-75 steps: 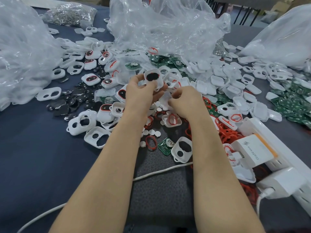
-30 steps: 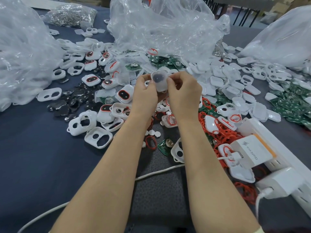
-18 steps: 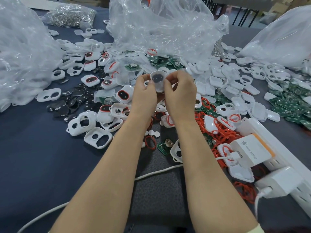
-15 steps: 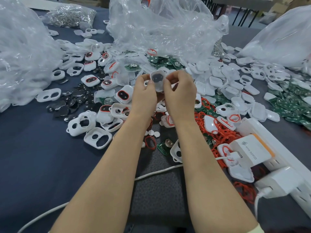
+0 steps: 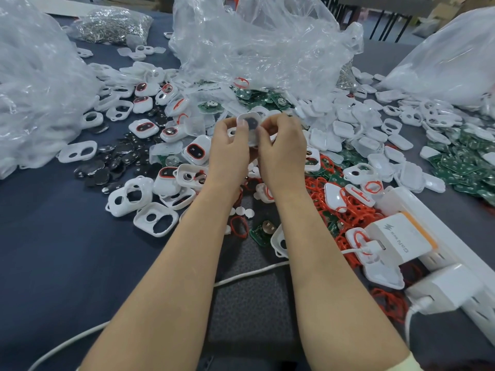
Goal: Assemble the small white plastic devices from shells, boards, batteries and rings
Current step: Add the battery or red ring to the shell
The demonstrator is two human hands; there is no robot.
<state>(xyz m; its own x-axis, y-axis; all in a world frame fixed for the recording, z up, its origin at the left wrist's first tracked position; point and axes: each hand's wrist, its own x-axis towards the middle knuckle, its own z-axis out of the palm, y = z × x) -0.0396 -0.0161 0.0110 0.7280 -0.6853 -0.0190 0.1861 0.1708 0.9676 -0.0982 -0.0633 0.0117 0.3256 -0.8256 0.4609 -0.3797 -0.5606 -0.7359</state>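
Observation:
Both hands hold one small white shell [image 5: 251,123] with a dark round part in it, raised above the middle of the table. My left hand [image 5: 229,151] pinches its left side with the thumb on its face. My right hand [image 5: 281,148] pinches its right edge. Below and around them lie white shells with two holes [image 5: 156,219], part-built white devices with red rings [image 5: 197,150], loose red rings [image 5: 332,199], green boards [image 5: 261,232], black coin batteries [image 5: 117,159] and plain white covers [image 5: 342,129].
Big clear plastic bags stand at the left [image 5: 34,84], centre back [image 5: 257,41] and right [image 5: 450,62]. A white power strip [image 5: 439,266] with a charger [image 5: 401,239] lies at the right. A white cable [image 5: 249,274] crosses the near table. A bag of metal parts [image 5: 109,25] sits far left.
2.5 s ago my left hand held the shell alone while the right hand was lower over the pile. The right hand has since come up and joined it; little has moved in the last second.

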